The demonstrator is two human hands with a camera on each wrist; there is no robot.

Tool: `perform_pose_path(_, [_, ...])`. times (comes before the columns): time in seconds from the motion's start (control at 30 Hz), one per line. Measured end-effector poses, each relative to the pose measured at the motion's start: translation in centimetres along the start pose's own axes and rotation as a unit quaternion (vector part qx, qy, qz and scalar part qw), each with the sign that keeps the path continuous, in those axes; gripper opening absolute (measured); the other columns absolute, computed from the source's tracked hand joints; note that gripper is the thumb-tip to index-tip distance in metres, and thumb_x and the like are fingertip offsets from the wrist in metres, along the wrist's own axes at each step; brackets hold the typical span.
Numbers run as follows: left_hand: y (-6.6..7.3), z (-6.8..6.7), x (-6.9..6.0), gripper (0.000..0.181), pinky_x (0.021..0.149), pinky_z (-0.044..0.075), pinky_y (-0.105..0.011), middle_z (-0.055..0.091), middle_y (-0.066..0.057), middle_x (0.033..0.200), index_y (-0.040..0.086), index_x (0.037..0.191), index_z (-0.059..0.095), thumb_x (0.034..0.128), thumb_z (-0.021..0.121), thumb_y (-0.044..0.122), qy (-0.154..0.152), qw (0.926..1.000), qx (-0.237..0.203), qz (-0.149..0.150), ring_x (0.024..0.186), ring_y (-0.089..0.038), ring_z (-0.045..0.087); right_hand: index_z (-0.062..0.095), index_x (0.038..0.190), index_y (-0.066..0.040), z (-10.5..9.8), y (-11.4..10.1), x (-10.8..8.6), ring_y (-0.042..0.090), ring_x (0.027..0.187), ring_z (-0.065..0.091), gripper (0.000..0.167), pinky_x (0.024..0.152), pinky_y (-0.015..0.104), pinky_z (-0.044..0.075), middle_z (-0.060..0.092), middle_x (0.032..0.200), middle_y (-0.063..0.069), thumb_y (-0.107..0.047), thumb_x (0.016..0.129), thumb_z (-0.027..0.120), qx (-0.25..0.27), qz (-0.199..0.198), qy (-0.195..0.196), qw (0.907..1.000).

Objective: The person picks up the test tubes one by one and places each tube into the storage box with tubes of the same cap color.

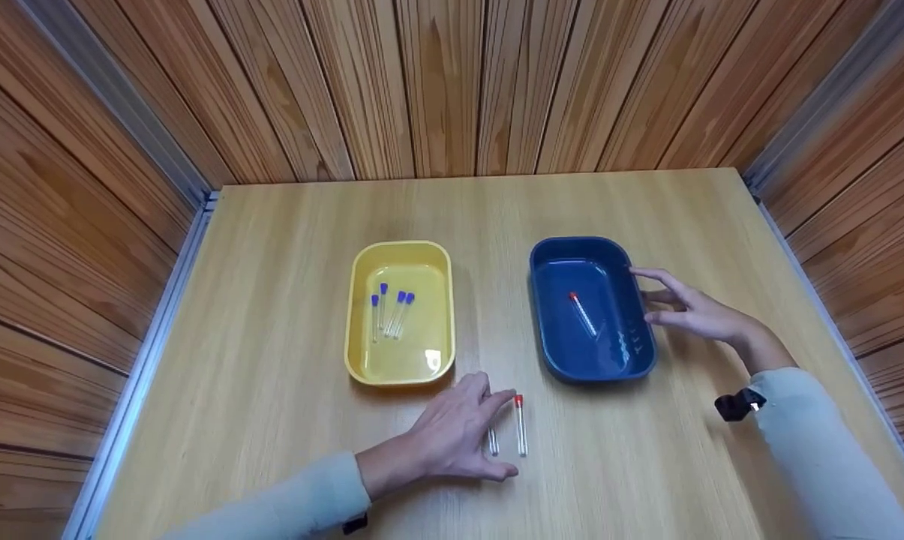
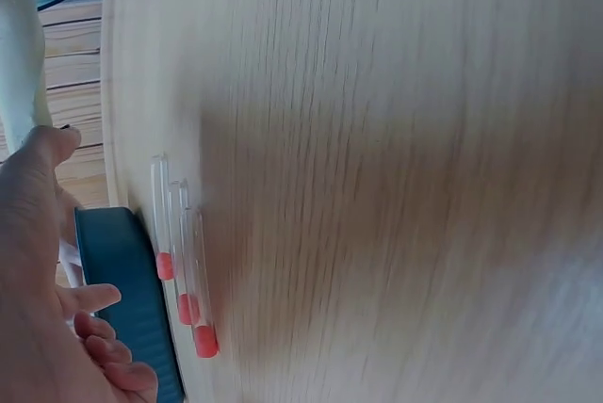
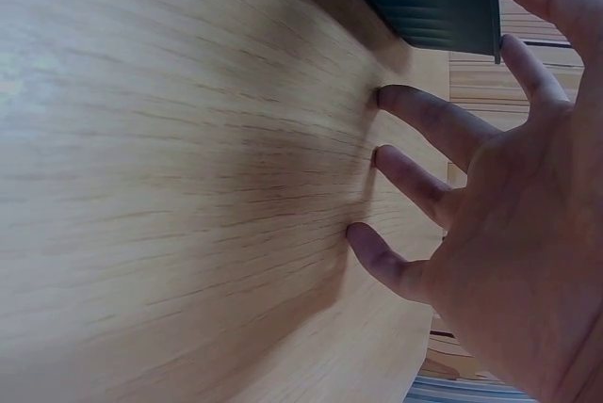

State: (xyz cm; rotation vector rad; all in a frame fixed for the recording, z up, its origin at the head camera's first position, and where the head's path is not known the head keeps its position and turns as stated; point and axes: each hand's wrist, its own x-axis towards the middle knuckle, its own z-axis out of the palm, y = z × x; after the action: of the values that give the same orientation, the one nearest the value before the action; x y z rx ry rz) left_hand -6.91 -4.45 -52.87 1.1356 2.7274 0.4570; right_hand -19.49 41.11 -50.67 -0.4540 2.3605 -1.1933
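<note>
My left hand (image 1: 463,427) hovers at the table's front with thumb and fingers apart, holding nothing. Beside its fingertips lies a clear tube with a red cap (image 1: 520,426); another tube (image 1: 494,442) is partly hidden by the hand. In the left wrist view three red-capped tubes (image 2: 186,262) lie side by side. My right hand (image 1: 695,307) touches the right rim of the blue bin (image 1: 643,360) with spread fingers. In the right wrist view its other fingertips (image 3: 415,106) rest on the table. One red-capped tube (image 1: 583,313) lies inside the blue bin.
Left of the blue bin stands a yellow bin (image 1: 352,300) with several blue-capped tubes (image 1: 400,315) in it. Wood-patterned panels (image 1: 436,90) border the wooden table (image 1: 286,262) at the back and sides.
</note>
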Motion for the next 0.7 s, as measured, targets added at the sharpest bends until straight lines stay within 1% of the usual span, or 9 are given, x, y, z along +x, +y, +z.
perform_pose_path(0.13, [0.0, 0.6, 0.5, 0.097, 0.066, 0.019, -0.018, 0.043, 0.005, 0.104, 0.022, 0.158, 0.065, 0.0834, 0.081, 0.082, 0.001, 0.9999, 0.010, -0.005, 0.089, -0.008, 0.034, 0.020, 0.179, -0.016, 0.0, 0.1, -0.1, 0.069, 0.163, 0.033, 0.075, 0.121, 0.088, 0.034, 0.018, 0.186, 0.031, -0.018, 0.116, 0.061, 0.006, -0.001, 0.001, 1.0000])
perform_pose_path(0.33, [0.0, 1.4, 0.9, 0.090, 0.072, 0.019, -0.018, 0.041, 0.005, 0.101, 0.020, 0.146, 0.074, 0.0813, 0.084, 0.082, 0.040, 0.9990, 0.018, -0.014, 0.089, -0.009, 0.033, 0.019, 0.179, -0.017, 0.0, 0.0, -0.2, 0.068, 0.163, 0.033, 0.076, 0.121, 0.088, 0.034, 0.017, 0.187, 0.029, -0.019, 0.116, 0.061, 0.000, 0.002, 0.005, 1.0000])
perform_pose_path(0.5, [-0.2, 2.1, 1.3, 0.090, 0.073, 0.020, -0.019, 0.041, 0.005, 0.100, 0.019, 0.142, 0.075, 0.0788, 0.086, 0.082, 0.053, 0.9980, 0.030, -0.019, 0.090, -0.010, 0.034, 0.020, 0.179, -0.017, 0.1, 0.0, 0.0, 0.068, 0.163, 0.034, 0.076, 0.122, 0.089, 0.032, 0.019, 0.186, 0.031, -0.019, 0.116, 0.062, 0.002, 0.000, 0.005, 1.0000])
perform_pose_path(0.7, [-0.2, 2.7, 1.6, 0.087, 0.073, 0.019, -0.019, 0.042, 0.005, 0.099, 0.019, 0.137, 0.078, 0.0755, 0.090, 0.081, 0.068, 0.9970, 0.032, -0.016, 0.088, -0.009, 0.033, 0.020, 0.179, -0.016, 0.1, 0.0, 0.0, 0.068, 0.163, 0.035, 0.076, 0.122, 0.090, 0.031, 0.024, 0.184, 0.034, -0.018, 0.116, 0.062, 0.003, -0.001, 0.005, 1.0000])
